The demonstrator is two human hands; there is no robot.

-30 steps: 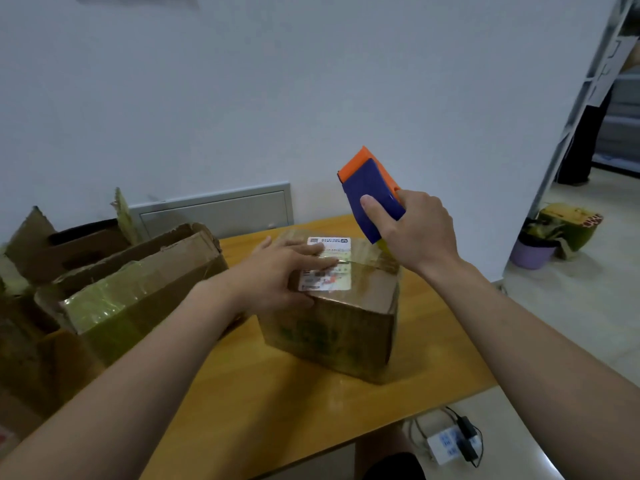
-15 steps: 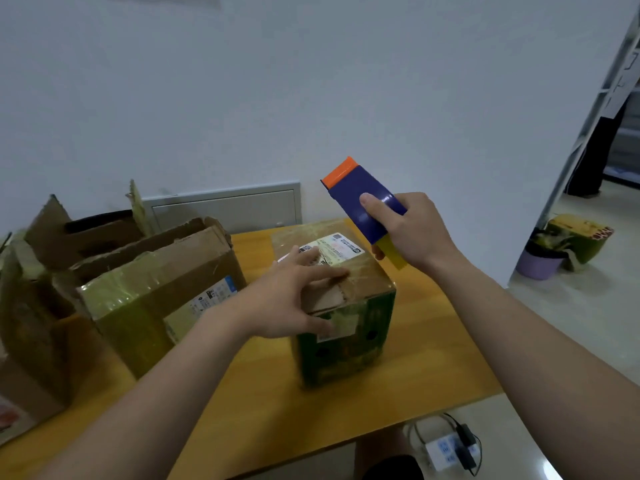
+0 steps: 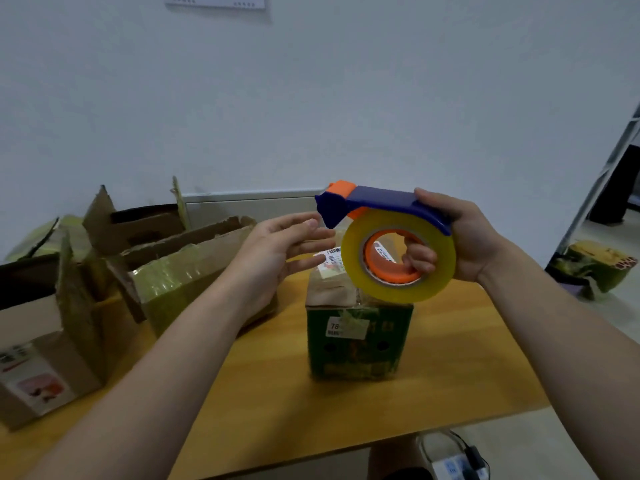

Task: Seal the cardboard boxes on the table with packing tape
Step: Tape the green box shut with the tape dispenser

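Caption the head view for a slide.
Right hand grips a tape dispenser over a green cardboard box; open left hand hovers beside its blade end.

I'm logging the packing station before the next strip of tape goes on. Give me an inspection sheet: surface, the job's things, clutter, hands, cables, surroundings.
Surface: wooden table, set against a white wall.
Job's things: green box upright, flaps closed, labels on top and front; tape dispenser with tape roll held over it; open cardboard boxes at left, flaps up.
Clutter: nothing seen.
Hands: right hand grips the dispenser, fingers through the roll's core; left hand open, reaching toward the dispenser's front end.
Cables: power strip with a plugged lead on the floor.
Surroundings: grey wall panel; metal shelving; green-yellow package on the floor.
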